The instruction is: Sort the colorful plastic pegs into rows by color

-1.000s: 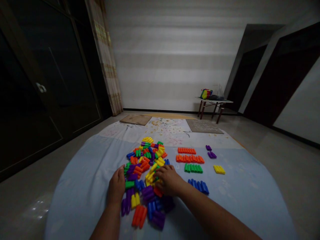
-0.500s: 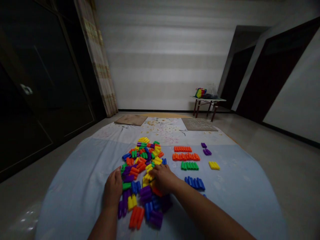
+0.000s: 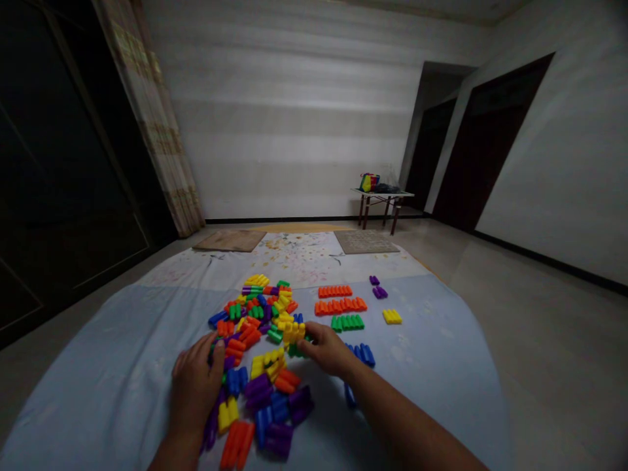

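My right hand (image 3: 326, 350) pinches a yellow ribbed plastic block (image 3: 294, 332) at the right side of a heap of mixed blocks. Some green shows just under its fingertips. Resting along the heap's left edge, my left hand (image 3: 196, 376) is open, fingers stretched forward, and covers a few blocks there. Purple blocks (image 3: 258, 391), blue blocks (image 3: 237, 381) and an orange block (image 3: 237, 443) lie between and in front of my hands.
To the right lie rows of orange blocks (image 3: 340, 306), green blocks (image 3: 348, 322) and blue blocks (image 3: 364, 354). Farther right are yellow blocks (image 3: 392, 316) and purple blocks (image 3: 379, 292). Two flat boards (image 3: 230, 240) lie at the far edge of the cloth (image 3: 432, 392).
My right hand has come up from the heap with a yellow block between its fingers. My left hand stays at the heap's left side. The whole view has swung to the right.
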{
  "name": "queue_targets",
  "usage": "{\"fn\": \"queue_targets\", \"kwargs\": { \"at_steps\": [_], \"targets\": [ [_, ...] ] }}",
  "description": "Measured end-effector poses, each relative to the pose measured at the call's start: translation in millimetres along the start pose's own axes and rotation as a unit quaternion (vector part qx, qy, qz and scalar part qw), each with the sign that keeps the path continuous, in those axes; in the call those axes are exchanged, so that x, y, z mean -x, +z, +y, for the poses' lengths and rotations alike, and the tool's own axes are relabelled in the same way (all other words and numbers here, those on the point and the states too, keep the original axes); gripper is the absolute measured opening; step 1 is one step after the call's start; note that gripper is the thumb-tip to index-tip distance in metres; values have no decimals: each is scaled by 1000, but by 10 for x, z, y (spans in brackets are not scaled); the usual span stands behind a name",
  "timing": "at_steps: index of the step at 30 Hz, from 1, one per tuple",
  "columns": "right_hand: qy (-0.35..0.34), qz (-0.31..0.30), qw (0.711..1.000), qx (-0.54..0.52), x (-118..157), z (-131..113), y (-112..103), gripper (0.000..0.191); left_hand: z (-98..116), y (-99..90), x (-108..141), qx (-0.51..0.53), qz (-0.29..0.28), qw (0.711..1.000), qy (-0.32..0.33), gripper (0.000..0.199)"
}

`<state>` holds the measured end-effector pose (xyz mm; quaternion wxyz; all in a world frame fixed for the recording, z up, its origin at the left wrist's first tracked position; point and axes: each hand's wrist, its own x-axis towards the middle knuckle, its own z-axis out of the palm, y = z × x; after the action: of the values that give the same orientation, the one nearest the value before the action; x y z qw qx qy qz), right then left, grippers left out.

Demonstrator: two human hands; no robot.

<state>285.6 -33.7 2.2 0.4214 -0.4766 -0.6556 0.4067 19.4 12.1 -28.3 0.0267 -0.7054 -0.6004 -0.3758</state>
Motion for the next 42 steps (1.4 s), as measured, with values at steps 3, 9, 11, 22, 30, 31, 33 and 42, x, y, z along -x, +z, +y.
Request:
{"fn": "queue_targets", "kwargs": {
  "at_steps": [3, 9, 11, 22, 30, 31, 33, 42],
  "targets": [
    [22, 9, 983, -181, -19, 58, -9, 34, 230, -64, -6, 13, 22, 999, 39, 49],
    [59, 21, 961, -269, -18, 15, 25, 45, 813, -84, 28, 187, -110, 976, 12, 46],
    [59, 23, 957, -282, 3, -12, 28, 46, 964, -67, 31, 230, -183, 956, -12, 45],
    [49, 157, 953, -253, 52, 20, -281, 43, 973, 85, 89, 263, -215, 939, -46, 42],
    [56, 230, 971, -27, 382, 466, -1228, 30, 606, 194, 83, 129, -127, 983, 15, 44],
    [72, 238, 969, 10, 466, 527, -1336, 32, 561, 220, 81, 115, -116, 986, 27, 43],
    [130, 236, 958, 97, 630, 631, -1523, 39, 499, 265, 84, 95, -101, 990, 39, 44],
    [229, 178, 911, 294, 952, 807, -1805, 40, 503, 276, 93, 57, -120, 991, 27, 48]
  ]
}}
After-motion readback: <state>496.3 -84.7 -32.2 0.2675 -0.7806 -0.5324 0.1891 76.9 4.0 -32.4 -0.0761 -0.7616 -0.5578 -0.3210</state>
